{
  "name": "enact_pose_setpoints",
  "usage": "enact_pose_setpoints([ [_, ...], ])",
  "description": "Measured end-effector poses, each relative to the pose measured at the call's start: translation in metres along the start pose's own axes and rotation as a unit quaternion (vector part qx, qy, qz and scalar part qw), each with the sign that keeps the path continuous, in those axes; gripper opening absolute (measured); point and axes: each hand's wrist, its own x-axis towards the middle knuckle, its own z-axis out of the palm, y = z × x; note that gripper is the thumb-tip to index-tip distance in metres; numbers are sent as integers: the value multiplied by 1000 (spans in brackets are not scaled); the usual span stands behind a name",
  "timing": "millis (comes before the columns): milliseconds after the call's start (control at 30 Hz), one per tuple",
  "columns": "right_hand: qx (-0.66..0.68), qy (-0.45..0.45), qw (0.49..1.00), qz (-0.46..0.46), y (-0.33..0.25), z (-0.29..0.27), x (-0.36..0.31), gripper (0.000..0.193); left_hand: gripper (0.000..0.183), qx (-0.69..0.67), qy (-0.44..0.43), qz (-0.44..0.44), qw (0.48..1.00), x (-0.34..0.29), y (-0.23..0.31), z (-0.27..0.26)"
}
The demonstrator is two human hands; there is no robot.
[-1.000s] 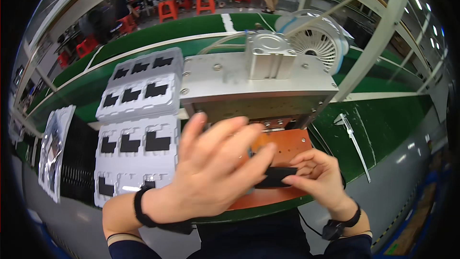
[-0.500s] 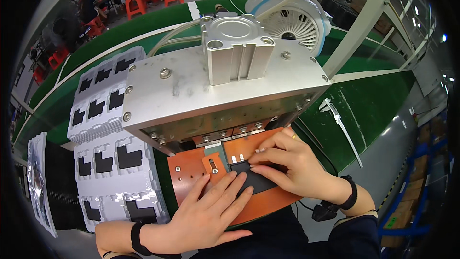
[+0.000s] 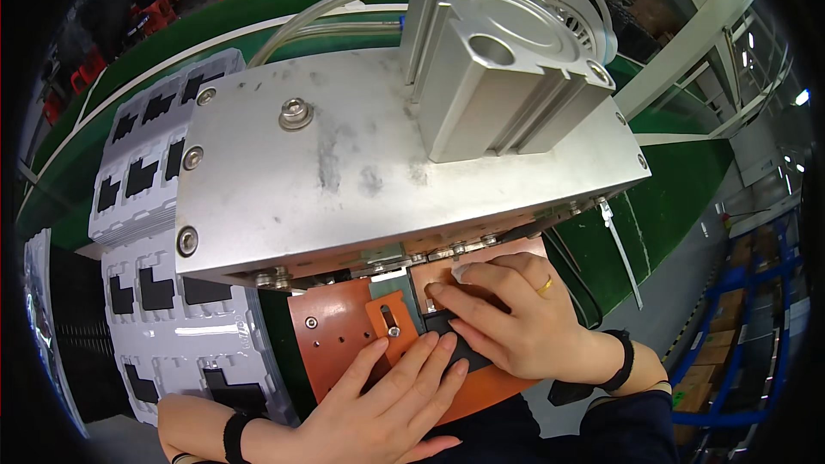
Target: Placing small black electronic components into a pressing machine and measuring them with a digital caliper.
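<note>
A black flat piece (image 3: 440,321) with small silver tabs lies on the orange fixture plate (image 3: 331,314), at the front of a metal press (image 3: 258,180). My left hand (image 3: 387,399) rests with fingers stretched out, its fingertips at the piece's left part and near the slotted orange stop (image 3: 376,311). My right hand (image 3: 528,318) bends over the far edge of the piece, fingers pinched together at the silver tabs. One tab shows beside a fingertip; whatever the pinch holds is covered by the fingers.
White trays (image 3: 185,335) with black L-shaped pieces stand at the left, with more stacked trays (image 3: 129,206) behind. A cylinder (image 3: 507,77) with hoses tops the press. A caliper (image 3: 620,253) lies on the green bench at right. Behind is a white fan (image 3: 593,13).
My view has moved nearer the press, which looms larger. My right fingers have moved onto the silver tabs, covering most of them. My left hand stays on the piece.
</note>
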Motion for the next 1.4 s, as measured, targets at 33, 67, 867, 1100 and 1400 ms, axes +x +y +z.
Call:
enact_pose_setpoints([
  [33, 31, 18, 999, 20, 1, 2, 0, 25, 67, 5, -7, -3, 1000, 0, 0, -1],
  [67, 29, 16, 999, 19, 4, 4, -3, 25, 67, 4, -6, -3, 1000, 0, 0, 0],
  [867, 104, 93, 990, 21, 9, -7, -14, 19, 67, -70, -7, -14, 997, -5, 2, 1],
  [1100, 109, 71, 990, 61, -4, 10, -45, 14, 61, -48, -14, -16, 999, -6, 2, 3],
  [1400, 68, 0, 996, 63, 5, -7, -14, 34, 61, -43, -9, -16, 999, -6, 3, 4],
])
